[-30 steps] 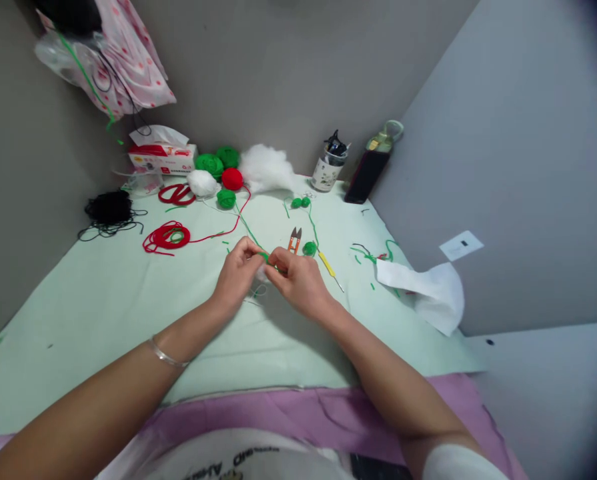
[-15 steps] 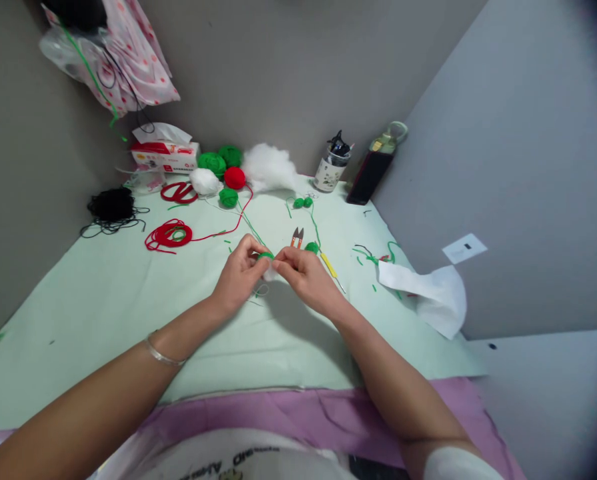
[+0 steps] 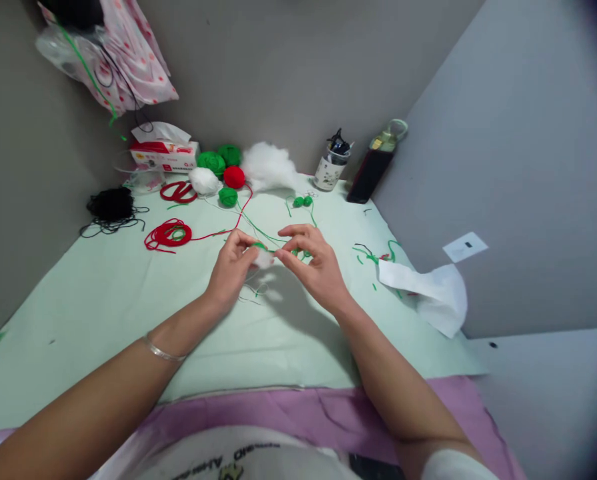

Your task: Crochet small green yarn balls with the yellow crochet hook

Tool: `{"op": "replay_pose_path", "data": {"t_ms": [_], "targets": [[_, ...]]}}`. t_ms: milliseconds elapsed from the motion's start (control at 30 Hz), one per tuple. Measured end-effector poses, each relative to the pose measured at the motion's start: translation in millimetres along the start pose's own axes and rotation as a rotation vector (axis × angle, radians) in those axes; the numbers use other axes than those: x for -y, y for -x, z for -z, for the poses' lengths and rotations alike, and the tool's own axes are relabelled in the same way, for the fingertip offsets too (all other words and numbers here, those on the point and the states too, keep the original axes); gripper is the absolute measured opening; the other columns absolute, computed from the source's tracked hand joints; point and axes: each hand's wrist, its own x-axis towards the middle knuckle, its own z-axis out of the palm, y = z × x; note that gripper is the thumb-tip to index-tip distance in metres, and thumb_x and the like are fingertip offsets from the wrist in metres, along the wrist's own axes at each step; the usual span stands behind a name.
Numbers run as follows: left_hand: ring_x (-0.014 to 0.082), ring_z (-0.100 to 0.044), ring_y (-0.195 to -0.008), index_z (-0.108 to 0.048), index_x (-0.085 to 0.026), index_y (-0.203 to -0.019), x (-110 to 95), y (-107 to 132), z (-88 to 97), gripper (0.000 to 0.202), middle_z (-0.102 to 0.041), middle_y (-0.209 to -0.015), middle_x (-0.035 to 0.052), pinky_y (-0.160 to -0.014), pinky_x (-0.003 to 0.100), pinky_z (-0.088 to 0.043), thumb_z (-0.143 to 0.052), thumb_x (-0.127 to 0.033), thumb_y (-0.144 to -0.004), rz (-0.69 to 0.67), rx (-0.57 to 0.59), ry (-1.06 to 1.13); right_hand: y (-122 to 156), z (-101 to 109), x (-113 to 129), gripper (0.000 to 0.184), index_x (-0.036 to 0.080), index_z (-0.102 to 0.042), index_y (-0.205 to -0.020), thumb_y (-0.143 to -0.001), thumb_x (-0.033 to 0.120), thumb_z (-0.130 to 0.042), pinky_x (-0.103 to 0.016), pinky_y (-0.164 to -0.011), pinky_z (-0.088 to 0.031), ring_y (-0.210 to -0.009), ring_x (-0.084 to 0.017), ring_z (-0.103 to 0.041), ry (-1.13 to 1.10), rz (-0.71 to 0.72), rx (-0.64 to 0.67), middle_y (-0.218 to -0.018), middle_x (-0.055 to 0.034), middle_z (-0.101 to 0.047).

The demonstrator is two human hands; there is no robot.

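2 bare forearms extend over a pale green bench, the left cut off at the lower corner, the right partly covered by a white sleeve. A silver bracelet circles the left forearm. The left hand, fingers curled, pinches a small green-and-white piece above the bench. The piece juts out to the right of this grip; the fingers cover its left part, and its details are too small to make out. The right hand faces it, thumb tip just beside the piece's right edge, upper fingers arched and spread apart; whether its thumb and forefinger close on anything cannot be told. Behind this hand, green bits are mostly hidden. Farther off, green yarn runs back to a green ball, near a red ball and fluffy white stuffing.
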Motion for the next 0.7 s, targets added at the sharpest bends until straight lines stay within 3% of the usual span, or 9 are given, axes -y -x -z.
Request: {"op": "replay_pose_path", "data": {"t_ms": [100, 167, 233, 300, 400, 500, 700], "targets": [[0.0128, -0.064, -0.061, -0.052, -0.023, -0.087, -4.9, 3.8, -2.4, 0.023, -0.064, -0.078, -0.0047, -0.05, 0.024, -0.051, -0.072, -0.03, -0.08, 0.043, 0.049, 0.035, -0.6, 0.4, 2.6, 0.022, 0.022, -0.056, -0.074, -0.09, 0.032, -0.066, -0.033, -0.077, -0.052, -0.087, -0.017, -0.067, -0.393, -0.13, 0.128, -0.111, -0.0067, -0.071], [0.0103, -0.058, -0.05, -0.051, -0.023, -0.087, -8.7, 5.9, -3.2, 0.024, -0.061, -0.073, -0.0063, -0.041, 0.021, -0.044, -0.072, -0.03, -0.08, 0.068, 0.066, 0.049, -1.6, 0.3, 0.2, 0.019, 0.023, -0.052, -0.082, -0.09, 0.035, -0.065, -0.029, -0.06, -0.047, -0.063, -0.01, -0.057, -0.501, -0.232, 0.14, -0.112, -0.0052, -0.071], [0.0074, -0.051, -0.043, -0.05, -0.023, -0.087, -12.0, 7.3, -3.2, 0.023, -0.059, -0.069, -0.0076, -0.036, 0.019, -0.037, -0.072, -0.029, -0.08, 0.089, 0.071, 0.06, -2.6, 0.1, -5.1, 0.019, 0.024, -0.054, -0.097, -0.087, 0.034, -0.067, -0.026, -0.054, -0.042, -0.057, -0.008, -0.049, -0.409, -0.27, 0.085, -0.115, -0.0046, -0.071], [0.006, -0.049, -0.042, -0.05, -0.022, -0.087, -14.4, 7.9, -3.1, 0.023, -0.06, -0.07, -0.0073, -0.035, 0.017, -0.035, -0.071, -0.028, -0.08, 0.103, 0.073, 0.07, -3.2, -0.8, -10.7, 0.024, 0.023, -0.058, -0.105, -0.086, 0.033, -0.068, -0.026, -0.06, -0.043, -0.064, -0.01, -0.052, -0.215, -0.237, 0.065, -0.106, -0.0035, -0.072], [0.0054, -0.05, -0.044, -0.051, -0.022, -0.086, -15.6, 8.3, -3.6, 0.021, -0.062, -0.072, -0.0062, -0.036, 0.017, -0.035, -0.071, -0.027, -0.079, 0.111, 0.073, 0.083, -2.9, -4.1, -14.0, 0.014, 0.02, -0.064, -0.091, -0.089, 0.034, -0.064, -0.028, -0.07, -0.042, -0.074, -0.014, -0.055, 0.004, -0.178, 0.169, -0.084, -0.0011, -0.067], [0.0057, -0.05, -0.045, -0.051, -0.022, -0.085, -13.4, 8.7, -4.4, 0.021, -0.062, -0.071, -0.0061, -0.038, 0.017, -0.036, -0.071, -0.026, -0.079, 0.108, 0.067, 0.091, -2.2, -9.2, -11.5, 0.025, 0.019, -0.065, -0.079, -0.093, 0.038, -0.059, -0.027, -0.066, -0.036, -0.068, -0.013, -0.048, 0.019, -0.181, 0.245, -0.072, 0.0012, -0.059], [0.0081, -0.054, -0.051, -0.052, -0.022, -0.088, -8.7, 11.2, -4.7, 0.02, -0.061, -0.07, -0.0057, -0.043, 0.019, -0.043, -0.07, -0.025, -0.08, 0.111, 0.111, 0.099, -0.8, -18.5, -12.1, 0.032, 0.019, -0.058, -0.065, -0.088, 0.042, -0.063, -0.029, -0.055, -0.02, -0.056, -0.01, -0.029, 0.019, -0.284, 0.169, -0.057, 0.0065, -0.036]]}}
